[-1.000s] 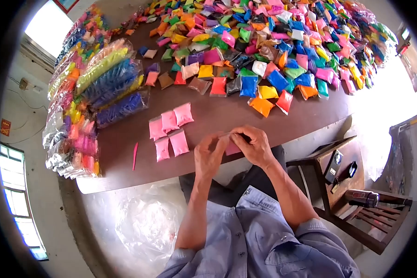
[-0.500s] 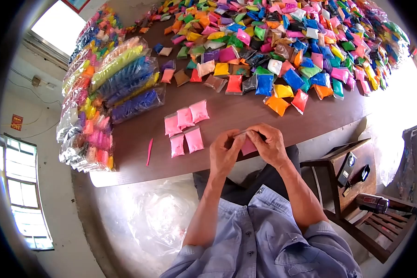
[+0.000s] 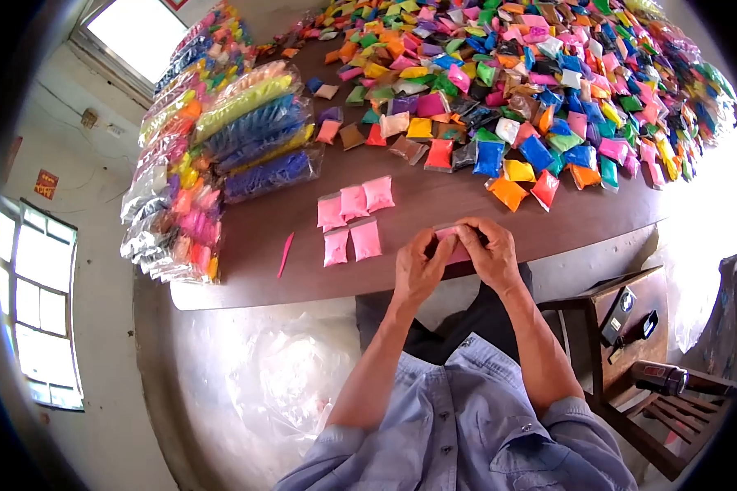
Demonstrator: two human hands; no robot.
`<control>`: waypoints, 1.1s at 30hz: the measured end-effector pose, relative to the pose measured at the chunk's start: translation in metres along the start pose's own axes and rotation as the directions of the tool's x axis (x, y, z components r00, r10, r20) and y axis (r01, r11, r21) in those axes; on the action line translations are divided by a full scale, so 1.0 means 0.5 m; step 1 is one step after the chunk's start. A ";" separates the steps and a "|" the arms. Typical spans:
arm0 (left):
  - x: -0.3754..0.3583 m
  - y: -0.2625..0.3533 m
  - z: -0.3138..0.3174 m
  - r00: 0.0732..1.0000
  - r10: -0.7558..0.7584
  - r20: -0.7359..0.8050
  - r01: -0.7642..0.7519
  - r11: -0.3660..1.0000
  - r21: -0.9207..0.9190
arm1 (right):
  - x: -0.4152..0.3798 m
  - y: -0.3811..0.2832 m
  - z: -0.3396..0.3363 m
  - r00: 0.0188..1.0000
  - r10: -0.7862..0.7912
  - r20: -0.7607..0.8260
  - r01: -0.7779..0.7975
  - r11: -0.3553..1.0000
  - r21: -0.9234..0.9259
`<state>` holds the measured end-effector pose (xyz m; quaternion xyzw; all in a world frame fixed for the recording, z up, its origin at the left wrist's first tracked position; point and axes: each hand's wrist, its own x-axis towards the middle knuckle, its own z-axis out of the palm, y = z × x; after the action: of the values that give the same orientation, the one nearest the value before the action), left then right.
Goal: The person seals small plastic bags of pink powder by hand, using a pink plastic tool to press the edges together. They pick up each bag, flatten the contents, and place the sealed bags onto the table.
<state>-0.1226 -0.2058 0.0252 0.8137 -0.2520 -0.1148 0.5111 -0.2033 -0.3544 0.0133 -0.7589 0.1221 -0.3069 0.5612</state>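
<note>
Between my two hands, near the table's front edge, is a small pink packet (image 3: 458,252) in clear plastic. My left hand (image 3: 422,266) pinches its upper edge from one side, thumb on top. On the other side my right hand (image 3: 490,254) grips the same edge, the thumbs close together. My fingers cover much of the packet. Left of my hands lie several similar pink packets (image 3: 366,239) in two rows. A thin pink tool (image 3: 285,255), like a small modelling knife, rests farther left.
A large heap of small coloured packets (image 3: 489,155) covers the back of the table (image 3: 303,221). Long clear bags of packets (image 3: 270,176) are stacked at the left. At right stand a wooden stool (image 3: 630,315) with a phone (image 3: 618,315) and a slatted chair (image 3: 671,417).
The whole view has shifted, so the table and my hands appear farther right. Both hands keep hold of the pink packet, their thumbs still together at its top edge.
</note>
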 end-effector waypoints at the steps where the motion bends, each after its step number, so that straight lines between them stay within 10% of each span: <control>1: 0.001 -0.008 0.004 0.995 0.088 -0.052 -0.090 0.996 -0.028 | -0.001 -0.004 0.001 1.000 -0.011 0.002 0.011 0.999 -0.041; 33: 0.006 -0.011 0.008 0.989 0.143 -0.034 -0.146 0.980 -0.137 | 0.000 0.002 0.011 0.997 -0.019 -0.075 0.008 0.990 -0.141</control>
<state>-0.1205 -0.2085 0.0186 0.7568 -0.2956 -0.0848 0.5768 -0.1997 -0.3503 0.0115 -0.7852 0.1595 -0.3298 0.4993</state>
